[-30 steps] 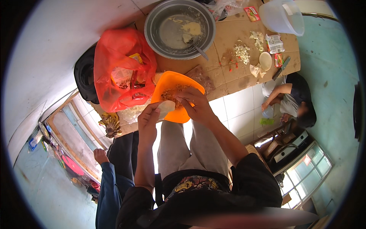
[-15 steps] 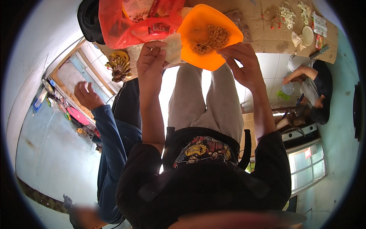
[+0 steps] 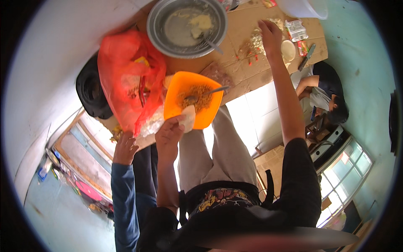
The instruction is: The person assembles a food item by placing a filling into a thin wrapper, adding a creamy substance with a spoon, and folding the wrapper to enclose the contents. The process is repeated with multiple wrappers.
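I'm seeing the left hand (image 3: pixel 169 130) pinching a thin pale sheet (image 3: pixel 189 117) at the near rim of the orange bowl (image 3: pixel 172 101); the right hand (image 3: pixel 272 37) is hovering by chopped white bits (image 3: pixel 256 41), its grip I can't tell

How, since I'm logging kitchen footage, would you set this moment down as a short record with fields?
Left grip: pinching a thin pale sheet at the near edge of the orange bowl
Right grip: over chopped pale bits; contact unclear
Bowl contents: brown filling, spoon
Beyond the bowl: grey basin with pale paste
Left side: red bag; another person's blue sleeve
Right end: knife on cardboard
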`<control>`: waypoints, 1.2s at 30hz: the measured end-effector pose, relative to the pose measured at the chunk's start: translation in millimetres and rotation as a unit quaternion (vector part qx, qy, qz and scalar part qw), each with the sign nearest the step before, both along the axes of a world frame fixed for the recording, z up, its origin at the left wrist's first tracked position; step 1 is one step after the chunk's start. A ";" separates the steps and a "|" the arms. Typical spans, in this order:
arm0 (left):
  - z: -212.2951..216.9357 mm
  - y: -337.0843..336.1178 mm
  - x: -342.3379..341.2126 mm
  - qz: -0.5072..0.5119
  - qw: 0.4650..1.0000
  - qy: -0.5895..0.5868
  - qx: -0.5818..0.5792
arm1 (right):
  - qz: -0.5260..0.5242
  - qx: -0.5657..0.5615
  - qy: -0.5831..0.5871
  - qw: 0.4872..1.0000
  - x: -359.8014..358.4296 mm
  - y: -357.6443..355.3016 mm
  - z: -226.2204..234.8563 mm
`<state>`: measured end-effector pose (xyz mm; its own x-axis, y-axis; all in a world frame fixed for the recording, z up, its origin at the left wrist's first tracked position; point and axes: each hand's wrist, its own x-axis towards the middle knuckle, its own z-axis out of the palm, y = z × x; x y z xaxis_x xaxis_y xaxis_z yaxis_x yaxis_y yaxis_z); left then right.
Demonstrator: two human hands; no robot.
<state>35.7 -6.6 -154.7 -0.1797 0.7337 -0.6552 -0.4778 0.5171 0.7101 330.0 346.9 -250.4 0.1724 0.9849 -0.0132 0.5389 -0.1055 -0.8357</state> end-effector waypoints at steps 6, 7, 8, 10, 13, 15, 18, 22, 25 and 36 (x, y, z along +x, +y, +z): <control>8.8 26.2 19.5 -0.056 0.998 -0.035 0.021 | 0.140 0.003 -0.285 0.948 -69.1 129.6 -59.1; 11.0 31.7 20.8 -0.061 0.997 -0.038 0.029 | 0.102 -0.057 -0.228 0.967 -80.6 133.9 -61.1; 12.8 36.8 21.3 -0.065 0.996 -0.041 0.036 | 0.066 -0.116 -0.167 0.977 -91.0 136.5 -60.0; 18.0 44.6 19.7 -0.083 0.995 -0.038 0.050 | 0.012 -0.015 -0.192 0.981 -109.8 130.9 -48.6; 22.6 50.6 17.6 -0.096 0.992 -0.031 0.079 | 0.056 0.205 -0.162 0.964 -126.9 87.7 -8.4; 22.2 51.2 16.8 -0.129 0.986 -0.056 0.089 | 0.204 0.262 -0.115 0.936 -165.6 47.9 26.9; 17.8 48.6 17.1 -0.161 0.978 -0.084 0.105 | 0.250 0.342 -0.003 0.906 -216.4 -22.3 87.3; 10.8 36.7 11.3 -0.211 0.969 -0.079 0.103 | 0.416 0.297 0.100 0.854 -273.5 -88.7 138.9; 1.0 24.3 12.9 -0.201 0.973 -0.081 0.080 | 0.448 0.172 0.140 0.866 -268.0 -137.6 136.7; 13.0 60.5 18.0 -0.278 0.936 -0.202 0.070 | 0.329 -0.195 -0.144 0.913 -55.8 -199.6 94.5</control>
<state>53.7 53.8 -141.6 0.4979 0.7240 -0.4774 -0.4067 0.6812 0.6088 274.2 147.2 -155.9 -0.4027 0.8069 -0.4321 0.7840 0.0603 -0.6179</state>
